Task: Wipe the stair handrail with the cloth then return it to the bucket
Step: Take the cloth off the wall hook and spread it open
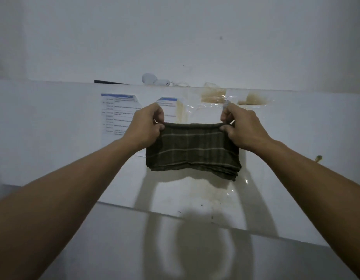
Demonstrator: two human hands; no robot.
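Note:
A dark checked cloth (192, 150), folded into a thick rectangle, hangs in front of me at mid-frame. My left hand (145, 127) pinches its upper left corner and my right hand (242, 129) pinches its upper right corner, holding the top edge stretched level between them. Both arms reach forward from the lower corners. No handrail and no bucket are in view.
A white wall fills the top. Below it a white sloped surface (54, 128) carries taped printed sheets (119, 112) and brown-stained plastic film (215, 97). A small white device with a cord (155, 80) lies on the ledge. Pale tiled steps (118, 239) lie below.

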